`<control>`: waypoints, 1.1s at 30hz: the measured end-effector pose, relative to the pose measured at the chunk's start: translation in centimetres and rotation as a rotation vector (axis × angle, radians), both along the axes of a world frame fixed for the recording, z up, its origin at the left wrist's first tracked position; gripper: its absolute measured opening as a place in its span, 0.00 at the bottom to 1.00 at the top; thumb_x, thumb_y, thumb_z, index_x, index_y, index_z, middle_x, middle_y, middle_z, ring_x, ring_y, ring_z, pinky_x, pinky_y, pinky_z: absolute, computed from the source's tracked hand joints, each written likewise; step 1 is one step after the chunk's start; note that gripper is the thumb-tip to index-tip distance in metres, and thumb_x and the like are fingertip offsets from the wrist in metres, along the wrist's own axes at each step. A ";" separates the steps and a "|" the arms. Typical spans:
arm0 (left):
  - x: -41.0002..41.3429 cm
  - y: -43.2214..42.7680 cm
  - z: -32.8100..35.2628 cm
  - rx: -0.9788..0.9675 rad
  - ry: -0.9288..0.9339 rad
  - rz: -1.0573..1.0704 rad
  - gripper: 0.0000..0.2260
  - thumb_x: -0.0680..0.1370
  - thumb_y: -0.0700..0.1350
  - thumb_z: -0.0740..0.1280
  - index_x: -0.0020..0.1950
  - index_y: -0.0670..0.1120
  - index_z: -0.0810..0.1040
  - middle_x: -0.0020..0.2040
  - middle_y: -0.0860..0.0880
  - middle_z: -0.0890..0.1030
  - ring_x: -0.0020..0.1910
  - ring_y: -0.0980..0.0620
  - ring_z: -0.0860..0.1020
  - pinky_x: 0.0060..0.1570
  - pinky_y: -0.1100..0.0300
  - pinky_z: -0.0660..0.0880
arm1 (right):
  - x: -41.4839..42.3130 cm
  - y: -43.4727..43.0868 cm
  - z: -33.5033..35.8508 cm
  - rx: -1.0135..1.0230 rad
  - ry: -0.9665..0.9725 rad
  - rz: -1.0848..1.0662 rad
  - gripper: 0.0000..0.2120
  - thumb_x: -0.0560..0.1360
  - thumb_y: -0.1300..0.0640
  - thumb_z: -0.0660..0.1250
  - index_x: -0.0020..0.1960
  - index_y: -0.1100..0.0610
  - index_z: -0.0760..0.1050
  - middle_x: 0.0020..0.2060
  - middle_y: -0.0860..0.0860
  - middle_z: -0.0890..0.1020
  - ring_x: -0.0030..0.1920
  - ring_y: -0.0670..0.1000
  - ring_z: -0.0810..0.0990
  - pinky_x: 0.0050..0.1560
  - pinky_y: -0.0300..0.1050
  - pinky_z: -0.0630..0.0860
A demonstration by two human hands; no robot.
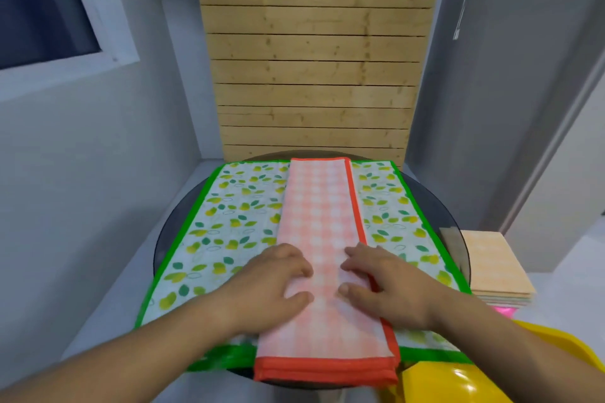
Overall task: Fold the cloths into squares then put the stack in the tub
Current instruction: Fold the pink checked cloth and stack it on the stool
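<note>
The orange checked cloth (322, 206), folded into one long strip, lay down the middle of the leaf-print cloth (229, 222) on the table (435, 199), its long axis running straight away from the person. The left hand (278, 281) and right hand (383, 281) pressed its near half, equally close, fingers bent, grasping nothing. One folded stack (497, 268) and one yellow tub (458, 379) sat right of the leaf-print cloth.

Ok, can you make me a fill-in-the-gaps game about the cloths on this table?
1. The left hand and right hand press the checked cloth, lying on a leafy cloth with a ____ border.
2. The tub is coloured ____.
3. The table is ____ in shape.
Missing words: green, yellow, round.
</note>
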State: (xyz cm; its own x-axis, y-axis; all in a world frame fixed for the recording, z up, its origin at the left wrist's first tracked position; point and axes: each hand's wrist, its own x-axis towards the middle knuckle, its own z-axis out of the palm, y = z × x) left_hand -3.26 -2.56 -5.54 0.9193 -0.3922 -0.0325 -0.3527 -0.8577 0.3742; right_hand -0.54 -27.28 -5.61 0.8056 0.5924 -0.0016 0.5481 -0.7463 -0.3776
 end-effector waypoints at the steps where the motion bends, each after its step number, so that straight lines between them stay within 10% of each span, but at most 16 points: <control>1: -1.1 0.2 0.0 0.025 -0.010 -0.071 0.18 0.78 0.60 0.67 0.66 0.55 0.77 0.67 0.57 0.70 0.68 0.58 0.67 0.70 0.63 0.62 | -0.5 0.1 0.0 0.004 -0.041 0.022 0.22 0.75 0.36 0.64 0.62 0.49 0.76 0.67 0.48 0.74 0.70 0.47 0.67 0.68 0.34 0.58; 6: -4.4 0.8 -0.3 0.050 -0.070 -0.176 0.23 0.74 0.68 0.66 0.64 0.58 0.76 0.67 0.60 0.68 0.68 0.62 0.64 0.69 0.67 0.59 | -4.4 0.7 -0.3 0.091 -0.071 0.117 0.17 0.67 0.35 0.72 0.46 0.47 0.78 0.60 0.43 0.76 0.63 0.41 0.71 0.65 0.33 0.63; 12: -6.5 1.3 -2.4 0.042 -0.086 -0.175 0.32 0.72 0.71 0.68 0.73 0.60 0.68 0.76 0.60 0.59 0.75 0.62 0.54 0.66 0.75 0.44 | -6.4 0.4 -1.6 0.062 -0.034 0.159 0.17 0.65 0.36 0.74 0.47 0.45 0.77 0.64 0.42 0.73 0.65 0.41 0.67 0.66 0.35 0.62; 33: -7.4 1.3 -3.0 0.021 -0.116 -0.165 0.31 0.72 0.72 0.64 0.72 0.60 0.71 0.76 0.59 0.64 0.74 0.61 0.59 0.68 0.72 0.47 | -8.2 -0.2 -1.6 0.159 -0.020 0.124 0.11 0.70 0.42 0.74 0.44 0.47 0.79 0.57 0.40 0.77 0.61 0.36 0.70 0.60 0.28 0.65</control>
